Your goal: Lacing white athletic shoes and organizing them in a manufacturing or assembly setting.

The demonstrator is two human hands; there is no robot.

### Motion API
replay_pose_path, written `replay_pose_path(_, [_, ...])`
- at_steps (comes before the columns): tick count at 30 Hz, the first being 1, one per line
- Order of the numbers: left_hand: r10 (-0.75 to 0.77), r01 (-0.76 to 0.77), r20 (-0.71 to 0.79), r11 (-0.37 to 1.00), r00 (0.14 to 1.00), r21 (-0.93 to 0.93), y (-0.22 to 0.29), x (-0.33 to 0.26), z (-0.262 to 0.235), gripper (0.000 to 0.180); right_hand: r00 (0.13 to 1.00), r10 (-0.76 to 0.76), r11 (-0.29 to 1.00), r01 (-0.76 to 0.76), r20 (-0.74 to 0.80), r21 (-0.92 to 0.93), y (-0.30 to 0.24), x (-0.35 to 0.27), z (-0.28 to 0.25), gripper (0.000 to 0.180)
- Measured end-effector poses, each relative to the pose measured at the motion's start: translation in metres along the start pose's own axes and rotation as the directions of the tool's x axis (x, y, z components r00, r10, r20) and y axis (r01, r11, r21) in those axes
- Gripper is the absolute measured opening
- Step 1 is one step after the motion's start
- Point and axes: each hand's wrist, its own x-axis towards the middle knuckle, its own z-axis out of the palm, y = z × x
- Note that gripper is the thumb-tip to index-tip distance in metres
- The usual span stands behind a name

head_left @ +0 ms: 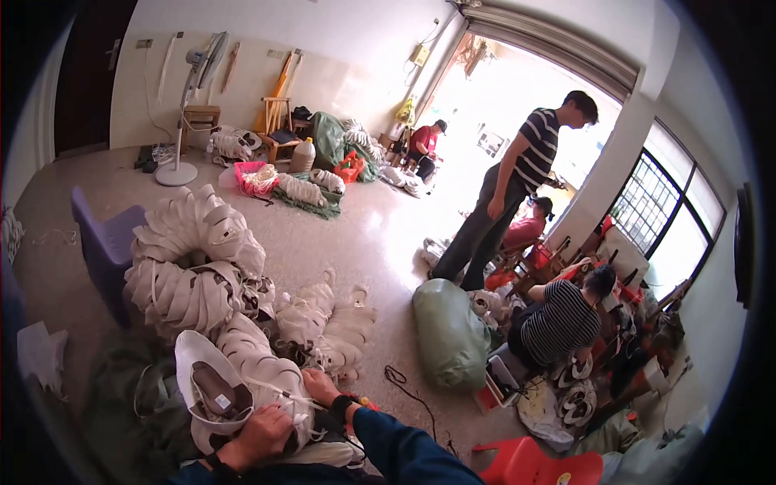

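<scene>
A stack of off-white shoe uppers (252, 356), nested one in another, lies in front of me at the lower centre. Its nearest upper (212, 390) gapes toward me, showing a brown lining and a small white label. My left hand (263, 436) is closed against the near side of this stack, its fingers curled on the fabric. On the stack's right side my right hand (322, 388) pinches a pale strap (279, 391) that crosses the uppers. Both wrists wear dark bands. The fingertips are partly hidden.
Coiled stacks of uppers (190, 279) and a purple chair (97, 250) stand at left. More stacks (327, 323) lie ahead. A stuffed green sack (449, 335), a red stool (537, 465) and a dark cord (416, 396) are at right. A standing person (517, 178) and several seated people are beyond.
</scene>
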Motion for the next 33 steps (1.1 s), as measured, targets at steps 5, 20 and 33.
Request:
replay_pose_path(5, [-0.130, 0.131, 0.022, 0.988, 0.991, -0.078, 0.007, 0.003, -0.002, 0.008, 0.999, 0.022, 0.999, -0.021, -0.047, 0.035, 0.004, 0.001, 0.002, 0.041])
replay_pose_path(20, [-0.070, 0.082, 0.098, 0.988, 0.993, -0.132, -0.003, 0.016, -0.004, 0.011, 0.992, 0.120, 0.989, -0.117, -0.029, 0.089, -0.003, -0.003, -0.007, 0.040])
replay_pose_path(33, [-0.049, 0.057, 0.065, 0.989, 0.997, -0.139, -0.002, 0.018, -0.004, 0.010, 0.986, 0.161, 0.981, -0.157, -0.028, 0.112, 0.003, 0.001, -0.003, 0.036])
